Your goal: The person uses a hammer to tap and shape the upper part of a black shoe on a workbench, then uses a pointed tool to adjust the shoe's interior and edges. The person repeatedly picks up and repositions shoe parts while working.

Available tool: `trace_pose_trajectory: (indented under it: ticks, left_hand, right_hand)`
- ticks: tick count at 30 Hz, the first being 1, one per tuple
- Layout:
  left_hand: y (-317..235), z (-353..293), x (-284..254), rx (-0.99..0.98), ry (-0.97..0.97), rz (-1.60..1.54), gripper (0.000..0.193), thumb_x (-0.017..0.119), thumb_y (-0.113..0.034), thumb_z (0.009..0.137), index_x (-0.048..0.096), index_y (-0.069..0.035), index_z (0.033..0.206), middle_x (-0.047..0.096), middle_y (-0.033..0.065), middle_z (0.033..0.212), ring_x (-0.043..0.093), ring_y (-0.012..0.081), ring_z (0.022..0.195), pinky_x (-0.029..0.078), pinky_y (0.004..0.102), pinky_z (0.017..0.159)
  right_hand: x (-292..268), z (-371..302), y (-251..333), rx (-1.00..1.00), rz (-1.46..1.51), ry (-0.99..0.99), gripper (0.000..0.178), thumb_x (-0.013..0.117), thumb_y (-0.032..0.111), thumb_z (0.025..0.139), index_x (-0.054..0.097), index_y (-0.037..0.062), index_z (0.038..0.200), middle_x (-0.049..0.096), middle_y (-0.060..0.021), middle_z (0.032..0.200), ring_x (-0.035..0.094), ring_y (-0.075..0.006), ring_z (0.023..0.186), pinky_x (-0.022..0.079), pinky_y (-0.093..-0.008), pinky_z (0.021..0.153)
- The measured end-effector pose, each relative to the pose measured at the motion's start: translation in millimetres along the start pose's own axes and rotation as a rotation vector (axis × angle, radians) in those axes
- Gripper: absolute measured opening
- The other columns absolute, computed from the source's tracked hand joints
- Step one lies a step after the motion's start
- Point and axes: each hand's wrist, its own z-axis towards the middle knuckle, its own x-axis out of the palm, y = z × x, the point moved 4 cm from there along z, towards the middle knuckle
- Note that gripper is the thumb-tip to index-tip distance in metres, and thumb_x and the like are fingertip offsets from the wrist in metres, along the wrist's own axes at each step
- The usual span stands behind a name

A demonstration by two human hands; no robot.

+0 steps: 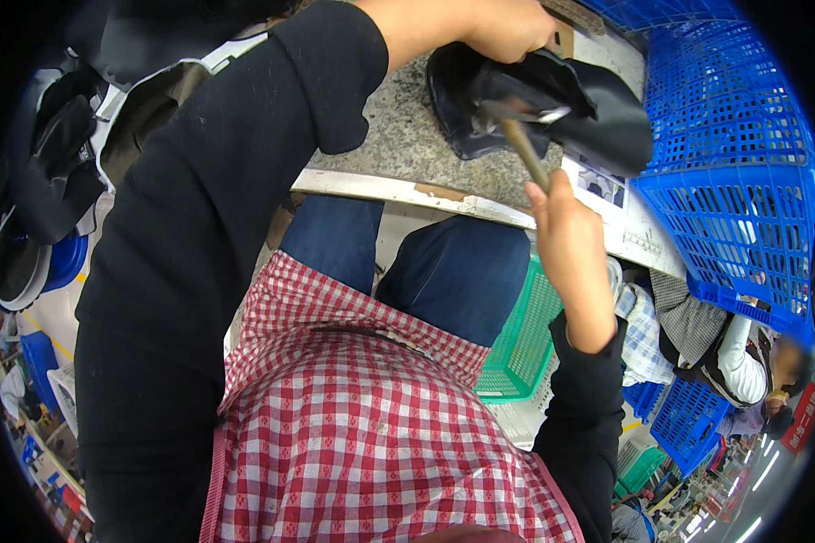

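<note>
A black leather piece [620, 118], apparently a boot or shoe upper, lies folded on the speckled grey worktop [380, 149]. At its far edge my left hand [507, 29] grips it with bent fingers, partly cut off by the top of the view. My right hand [566, 226] is closed round the wooden handle of a hammer [525, 152], just beyond the table's front edge. The hammer's head is blurred by motion and lies over the near part of the leather. Whether the head touches the leather, I cannot tell.
Stacked blue plastic crates [724, 208] stand close on the right. A printed sheet [598, 185] lies partly beneath the leather. More black uppers with pale lining [145, 113] are heaped at the left. A green basket [527, 330] sits below the table; another person [743, 366] is farther right.
</note>
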Motion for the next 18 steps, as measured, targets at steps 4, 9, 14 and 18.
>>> trace_pose_trajectory:
  ticks: [4, 9, 14, 18]
  left_hand:
    - [2, -3, 4, -0.054, 0.025, -0.068, 0.013, 0.068, -0.011, 0.075, 0.077, -0.003, 0.078, 0.073, 0.0217, 0.08, 0.07, 0.0419, 0.074, 0.054, 0.0501, 0.068]
    - [3, -2, 6, 0.01, 0.005, -0.003, 0.013, 0.068, -0.011, 0.076, 0.076, -0.002, 0.082, 0.072, 0.0235, 0.081, 0.069, 0.0425, 0.075, 0.053, 0.0499, 0.068]
    - [10, -8, 10, -0.011, -0.03, -0.09, 0.015, 0.068, -0.01, 0.077, 0.076, -0.001, 0.086, 0.071, 0.0252, 0.082, 0.068, 0.0446, 0.075, 0.053, 0.0498, 0.068]
    - [9, -13, 8, 0.039, -0.061, -0.251, 0.016, 0.068, -0.008, 0.077, 0.076, -0.005, 0.09, 0.072, 0.0236, 0.084, 0.068, 0.043, 0.077, 0.053, 0.0487, 0.07]
  right_hand:
    - [2, -6, -2, 0.023, 0.123, -0.033, 0.029, 0.06, 0.03, 0.104, 0.054, 0.0024, 0.103, 0.064, -0.0255, 0.067, 0.066, -0.0483, 0.067, 0.051, -0.0558, 0.058]
    - [-2, -2, -2, 0.132, 0.068, 0.034, 0.028, 0.059, 0.029, 0.105, 0.054, 0.0012, 0.106, 0.065, -0.0267, 0.069, 0.067, -0.0499, 0.071, 0.05, -0.0561, 0.06]
    - [-5, 1, -14, 0.138, 0.199, -0.065, 0.031, 0.06, 0.029, 0.105, 0.056, -0.0009, 0.109, 0.066, -0.0279, 0.074, 0.067, -0.0503, 0.073, 0.051, -0.0542, 0.062]
    - [-12, 0, -15, 0.064, 0.069, -0.056, 0.031, 0.06, 0.029, 0.105, 0.056, -0.0016, 0.108, 0.066, -0.0274, 0.072, 0.067, -0.0492, 0.071, 0.051, -0.0532, 0.062]
